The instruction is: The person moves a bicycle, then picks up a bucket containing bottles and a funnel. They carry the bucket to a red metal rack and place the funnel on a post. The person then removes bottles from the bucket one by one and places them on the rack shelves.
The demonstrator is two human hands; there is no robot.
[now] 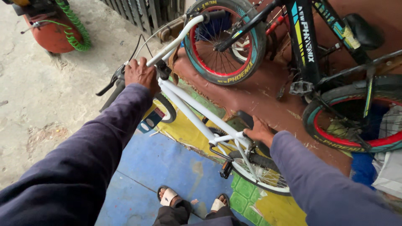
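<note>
White bike (197, 111): gripped at both ends.
Left hand (140, 74): closed round handlebar (173, 44).
Right hand (260, 132): closed on saddle (245, 118), mostly hidden.

White frame on the small bike (197, 113) under my hands, black saddle (247, 119). My sleeves (83, 159) are dusky purple. Behind it, a black bike (305, 42) with teal-and-red tyre walls. Floor (167, 163) painted blue, yellow, patterned green; a green coiled hose (75, 29) on a rust-red tank (52, 35).

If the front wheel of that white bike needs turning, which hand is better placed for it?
Probably the left hand: it grips the handlebar of the white bicycle, which steers the front wheel. The right hand rests back on the saddle.
</note>
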